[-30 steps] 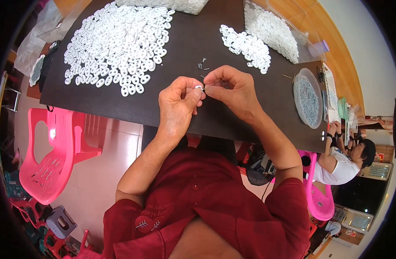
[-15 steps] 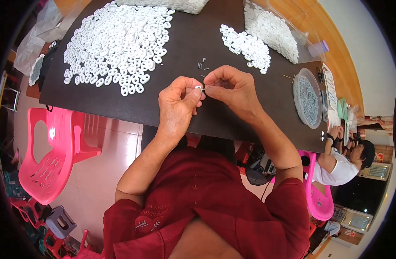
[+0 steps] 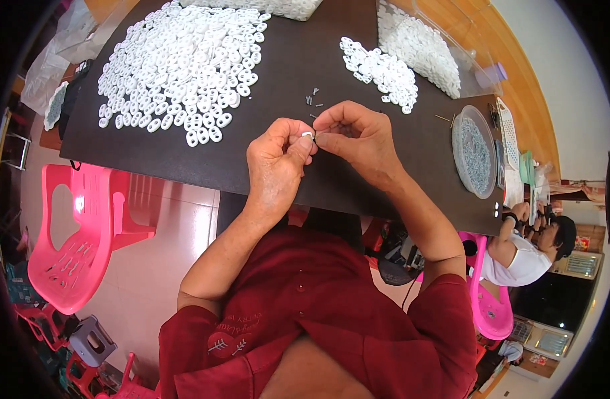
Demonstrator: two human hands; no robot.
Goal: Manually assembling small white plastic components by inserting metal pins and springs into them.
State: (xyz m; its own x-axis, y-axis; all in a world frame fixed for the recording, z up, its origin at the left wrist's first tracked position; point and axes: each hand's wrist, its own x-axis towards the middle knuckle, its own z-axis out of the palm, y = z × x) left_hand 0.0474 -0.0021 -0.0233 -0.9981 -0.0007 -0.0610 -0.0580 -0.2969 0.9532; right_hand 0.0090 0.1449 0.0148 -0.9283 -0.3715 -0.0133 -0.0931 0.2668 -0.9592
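Observation:
Over the near part of the dark table, my two hands meet. Thumb and fingers of my left hand (image 3: 276, 158) pinch a small white plastic piece (image 3: 307, 134), mostly covered by the fingertips. My right hand (image 3: 363, 143) is closed in a pinch against the right side of that piece; whatever its fingertips hold is too small and hidden to name. Just beyond the hands lie several small grey screws (image 3: 309, 101). A large heap of white oval pieces with two holes (image 3: 178, 66) spreads at the far left, and a smaller heap (image 3: 381, 72) lies at the far right.
A clear bin of white pieces (image 3: 421, 56) stands at the back right. Nearer on the right is a round tub (image 3: 457, 154) of small metal screws. A pink chair (image 3: 75, 249) stands left of the table. Another person (image 3: 524, 256) sits at the right.
Both hands keep nearly the same place and pinch, the left shifted very slightly right. At the right, the other person's arm and head have moved slightly.

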